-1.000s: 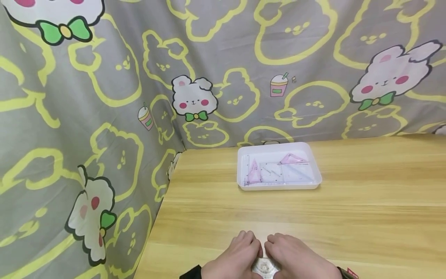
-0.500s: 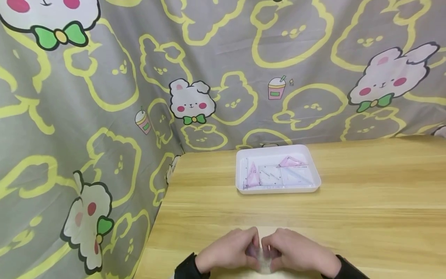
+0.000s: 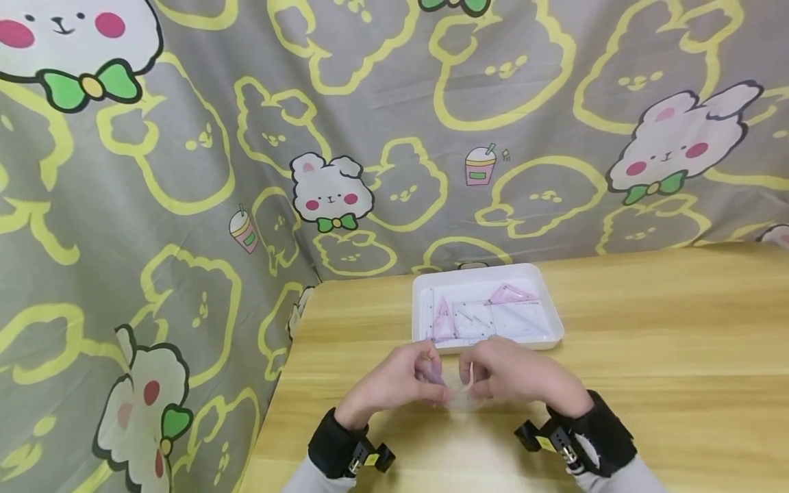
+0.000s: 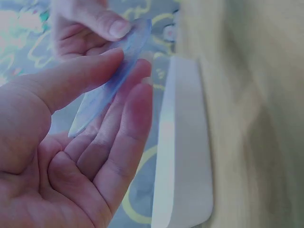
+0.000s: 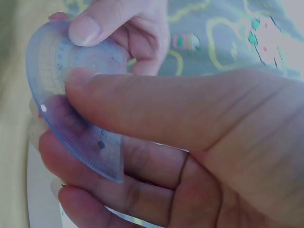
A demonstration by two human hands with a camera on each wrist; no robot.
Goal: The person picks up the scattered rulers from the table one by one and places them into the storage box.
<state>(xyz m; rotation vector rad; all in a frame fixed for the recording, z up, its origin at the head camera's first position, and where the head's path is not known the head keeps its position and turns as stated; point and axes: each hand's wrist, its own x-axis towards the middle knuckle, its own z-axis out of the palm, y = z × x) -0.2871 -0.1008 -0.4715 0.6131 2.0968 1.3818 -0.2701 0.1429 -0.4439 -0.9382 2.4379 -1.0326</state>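
Two hands share one clear protractor point(image 3: 459, 390) just above the table point(image 3: 647, 356): our left hand point(image 3: 394, 380) and right hand point(image 3: 524, 376) both pinch it, thumb against fingers. White tray point(image 3: 542, 301) beyond already holds set squares; we judge the protractor not yet placed.

Both hands pinch clear blue protractor point(image 5: 71, 114) (curved edge twd table, I think), thumbs on top.
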